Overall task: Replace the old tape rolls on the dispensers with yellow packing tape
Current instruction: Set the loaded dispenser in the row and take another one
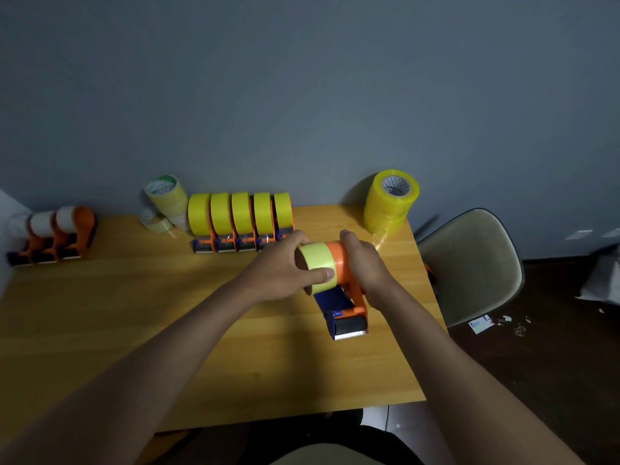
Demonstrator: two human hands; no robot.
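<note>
While sitting at a wooden counter (134,313) against a grey-blue wall (302,95), gripping a yellow tape roll (317,263) with left hand (285,273) fingers curled round it, right hand (365,263) wrapped on the orange dispenser (345,286) just above the counter. Loaded dispensers (241,223) lined up at the back, spare rolls (391,203) stacked right, chair (469,266) beside, dark floor (553,364).

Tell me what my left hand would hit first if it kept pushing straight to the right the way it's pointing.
Probably the orange dispenser: the left hand grips the pale yellow tape roll, which already sits against the dispenser's orange side, with the right hand holding it just beyond.
</note>
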